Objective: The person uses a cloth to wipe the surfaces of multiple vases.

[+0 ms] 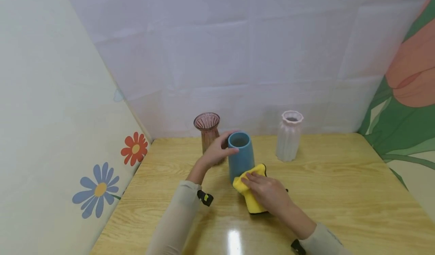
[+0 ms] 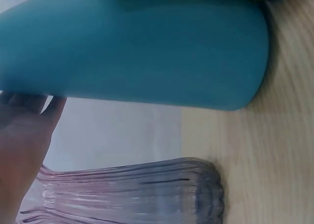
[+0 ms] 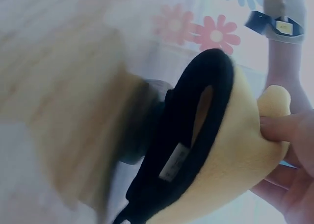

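A blue vase [image 1: 242, 158] stands upright on the table, its round mouth facing up. My left hand [image 1: 216, 150] grips it near the rim from the left, thumb across the front; the far fingers are partly hidden behind it. In my right hand [image 1: 268, 192] is a yellow cloth [image 1: 254, 204] with a dark edge, held against the lower right side of the vase. The right wrist view shows the cloth [image 3: 230, 150] pinched between thumb and fingers, its dark edging and a small white label hanging in front. The left wrist view shows the vase's smooth side [image 2: 137, 47].
Just behind the left hand stands a ribbed pinkish glass vase [image 1: 208, 128], partly covered by that hand. A pale pink fluted vase [image 1: 289, 139] stands farther right at the back. The wood-grain table [image 1: 340, 194] meets a white sheet behind and flower-printed panels at both sides.
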### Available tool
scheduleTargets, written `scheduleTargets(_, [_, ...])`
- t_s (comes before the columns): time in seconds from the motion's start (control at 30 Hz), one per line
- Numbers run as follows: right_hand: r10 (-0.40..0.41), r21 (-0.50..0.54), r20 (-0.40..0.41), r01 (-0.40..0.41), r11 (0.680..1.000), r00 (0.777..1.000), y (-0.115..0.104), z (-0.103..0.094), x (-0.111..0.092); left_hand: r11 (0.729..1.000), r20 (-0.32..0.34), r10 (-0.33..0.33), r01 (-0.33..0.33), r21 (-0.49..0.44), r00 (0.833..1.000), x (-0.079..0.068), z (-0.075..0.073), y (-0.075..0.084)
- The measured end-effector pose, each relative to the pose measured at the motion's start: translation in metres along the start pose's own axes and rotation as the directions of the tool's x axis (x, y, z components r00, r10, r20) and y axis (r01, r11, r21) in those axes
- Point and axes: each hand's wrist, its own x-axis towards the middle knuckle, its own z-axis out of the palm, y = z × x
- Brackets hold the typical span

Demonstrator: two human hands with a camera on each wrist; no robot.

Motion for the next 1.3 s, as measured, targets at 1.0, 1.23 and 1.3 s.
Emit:
scheduleTargets(1.0, [-0.125, -0.109, -0.236, 0.102, 0.989, 0.964, 0.018, -0.011, 0.034, 0.988, -0.160, -0.078, 0.099, 0.122, 0.984, -0.006, 0.017, 0.014])
scheduleTargets(1.23, [-0.098, -0.120, -0.211, 0.073, 0.990, 0.973, 0.015, -0.004, 0.030, 0.986, -0.142, -0.089, 0.107, 0.128, 0.986, -0.004, 0.014, 0.018])
scheduleTargets(1.3, [-0.091, -0.108, -0.208, 0.069, 0.992, 0.974, 0.014, -0.002, 0.028, 0.985, -0.136, -0.098, 0.116, 0.129, 0.986, -0.003, 0.014, 0.018])
